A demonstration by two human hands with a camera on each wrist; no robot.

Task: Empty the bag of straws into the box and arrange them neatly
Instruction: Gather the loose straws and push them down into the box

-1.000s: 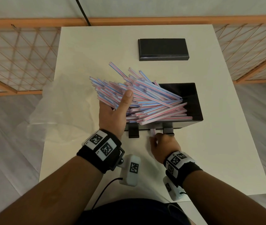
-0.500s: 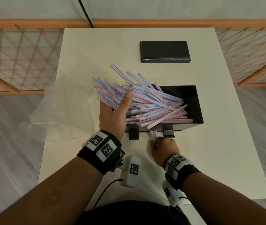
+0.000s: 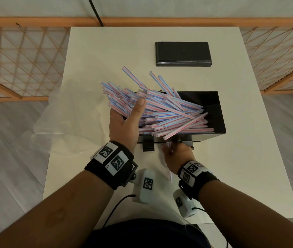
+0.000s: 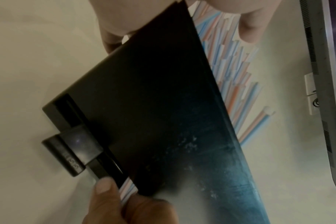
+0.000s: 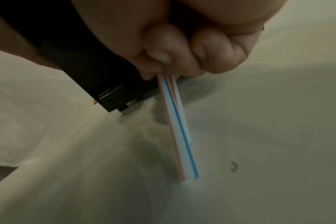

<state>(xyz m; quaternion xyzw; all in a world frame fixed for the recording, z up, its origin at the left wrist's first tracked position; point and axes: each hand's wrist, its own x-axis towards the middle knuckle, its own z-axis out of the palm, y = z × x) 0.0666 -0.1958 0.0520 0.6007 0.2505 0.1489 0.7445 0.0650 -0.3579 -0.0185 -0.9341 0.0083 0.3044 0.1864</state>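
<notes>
A big loose bundle of pink-and-blue striped straws (image 3: 167, 111) slants from my left hand (image 3: 129, 113) down into the open black box (image 3: 215, 111). That hand grips the bundle's left end, thumb on top and fingers underneath. Several straws stick out past the box's left and far rims. My right hand (image 3: 175, 153) is at the box's near wall, and in the right wrist view its curled fingers (image 5: 182, 57) pinch two loose straws (image 5: 179, 128) whose ends point at the table. The left wrist view shows the box's dark outer wall (image 4: 153, 106).
The empty clear plastic bag (image 3: 67, 120) lies crumpled over the table's left edge. The black lid (image 3: 183, 53) lies flat at the back of the white table (image 3: 249, 167). Two black clasps (image 3: 148, 144) jut from the box's near wall. Wooden lattice fencing surrounds the table.
My right hand has drawn the loose straws back from the box's near wall toward me. The left hand still holds the bundle over the box, little moved.
</notes>
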